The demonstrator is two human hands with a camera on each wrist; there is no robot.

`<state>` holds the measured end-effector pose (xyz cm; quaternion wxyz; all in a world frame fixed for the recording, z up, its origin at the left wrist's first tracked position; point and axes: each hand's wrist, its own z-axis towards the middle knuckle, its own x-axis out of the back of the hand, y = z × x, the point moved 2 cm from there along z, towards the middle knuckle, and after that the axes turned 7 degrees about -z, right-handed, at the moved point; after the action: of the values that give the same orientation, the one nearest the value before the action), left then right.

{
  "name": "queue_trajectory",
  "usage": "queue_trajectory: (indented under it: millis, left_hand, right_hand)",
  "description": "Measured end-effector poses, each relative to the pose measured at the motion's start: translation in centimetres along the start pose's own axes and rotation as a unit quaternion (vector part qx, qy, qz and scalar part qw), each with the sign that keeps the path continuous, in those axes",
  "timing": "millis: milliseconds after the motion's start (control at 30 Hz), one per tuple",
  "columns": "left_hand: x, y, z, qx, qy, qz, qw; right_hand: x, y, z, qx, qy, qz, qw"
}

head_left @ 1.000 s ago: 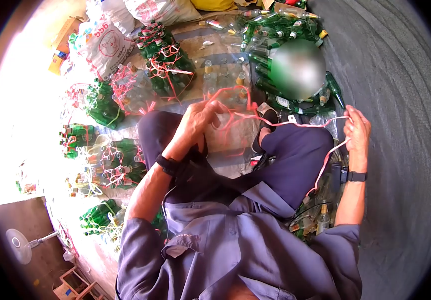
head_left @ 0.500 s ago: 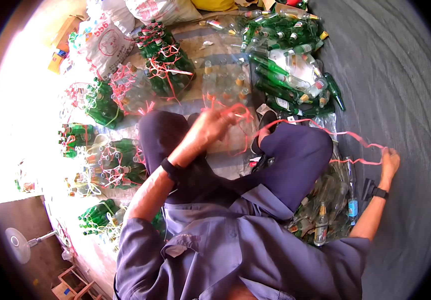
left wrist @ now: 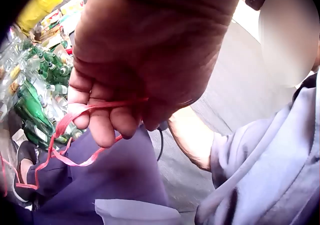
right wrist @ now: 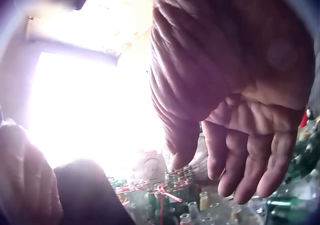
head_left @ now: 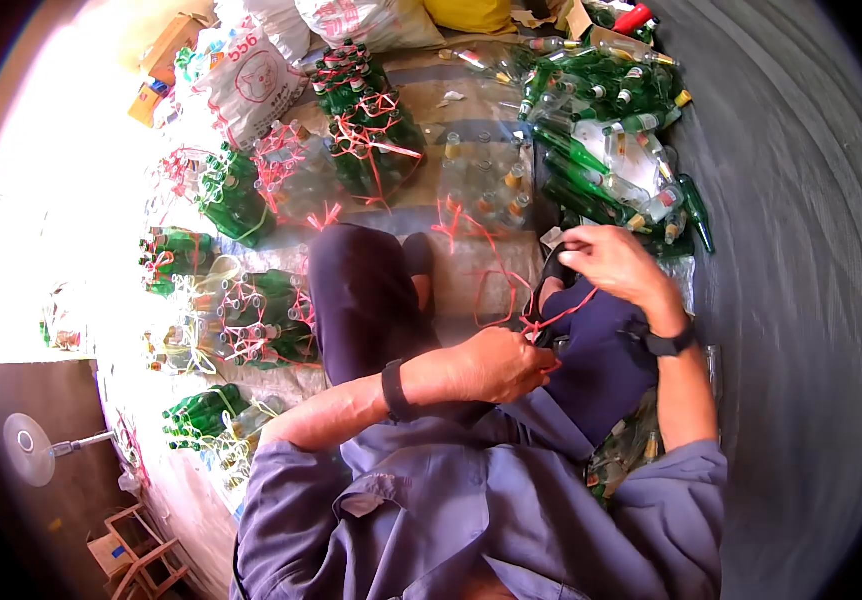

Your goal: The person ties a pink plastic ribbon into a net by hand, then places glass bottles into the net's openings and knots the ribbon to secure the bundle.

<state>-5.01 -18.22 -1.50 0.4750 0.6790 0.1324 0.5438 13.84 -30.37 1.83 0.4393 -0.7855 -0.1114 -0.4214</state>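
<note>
Above the lap, my left hand (head_left: 499, 365) pinches a strand of pink plastic twine (head_left: 571, 308) between thumb and curled fingers. In the left wrist view the twine (left wrist: 95, 106) runs out from under the thumb, across the fingers, and hangs in a loop. My right hand (head_left: 616, 265) is over the right knee, above and to the right of the left hand. Its fingers (right wrist: 235, 160) hang loosely bent in the right wrist view, with nothing between them. Ahead of the legs, a group of clear bottles (head_left: 481, 180) stands upright, with pink twine lying at its near edge.
Loose green and clear bottles (head_left: 591, 155) lie piled at the front right. Bundles of tied green bottles (head_left: 371, 140) stand at front and left. White sacks (head_left: 256, 85) sit behind them. More clear bottles (head_left: 626, 455) lie beside the right thigh. A fan (head_left: 31, 450) stands far left.
My left hand has come down and right to the lap with the twine. The right hand, earlier holding twine out to the right, has let go and swung in over the knee.
</note>
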Motion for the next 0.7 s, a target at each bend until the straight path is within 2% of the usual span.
queue_trajectory:
  millis: [67, 100, 167, 200, 267, 300, 367, 467, 533, 600, 633, 667, 700]
  left_hand:
    - [0.5, 0.2, -0.2, 0.047, -0.062, 0.017, 0.997]
    - [0.8, 0.4, -0.3, 0.047, -0.062, 0.017, 0.997]
    - [1.4, 1.0, -0.5, -0.009, -0.053, -0.048, 0.997]
    - [1.9, 1.4, -0.5, -0.008, -0.052, -0.048, 0.997]
    - [2.7, 2.0, -0.5, -0.021, -0.084, -0.08, 0.993]
    - [2.9, 1.9, -0.6, -0.025, -0.077, -0.104, 0.991]
    - [3.1, 1.6, -0.8, -0.024, -0.069, -0.13, 0.989]
    - [3.6, 0.7, -0.8, -0.017, -0.063, -0.167, 0.984]
    - [3.8, -0.1, -0.8, -0.019, -0.042, -0.192, 0.98]
    - [3.6, -1.2, -0.6, -0.021, -0.028, -0.188, 0.982]
    - [3.5, -1.8, -0.5, -0.028, -0.017, -0.18, 0.983]
    - [3.4, -2.4, -0.4, -0.023, -0.018, -0.183, 0.983]
    - [3.2, -2.9, -0.3, -0.021, -0.041, -0.174, 0.984]
  right_hand:
    - [-2.4, -0.3, 3.5, 0.047, -0.045, -0.025, 0.998]
    - [-3.9, 0.4, 5.4, 0.049, -0.071, -0.019, 0.996]
    - [-7.2, 2.2, 8.6, 0.04, -0.1, -0.024, 0.994]
    - [-8.9, 3.7, 9.9, 0.057, -0.072, -0.048, 0.995]
    - [-11.1, 4.9, 12.3, -0.009, -0.114, -0.048, 0.992]
    - [-12.8, 6.1, 13.7, -0.009, -0.119, -0.049, 0.992]
    - [-16.1, 8.7, 16.4, -0.047, -0.09, -0.003, 0.995]
    - [-18.2, 8.3, 18.1, -0.076, -0.086, 0.059, 0.992]
    - [-20.1, 9.2, 19.2, -0.092, -0.095, 0.056, 0.99]
    - [-22.6, 10.6, 20.4, -0.096, -0.076, 0.1, 0.988]
    - [-23.5, 10.9, 20.3, -0.081, -0.011, 0.075, 0.994]
    - [-24.2, 11.6, 20.8, -0.082, -0.015, 0.078, 0.993]
    - [-24.3, 11.8, 20.8, -0.109, -0.075, 0.133, 0.982]
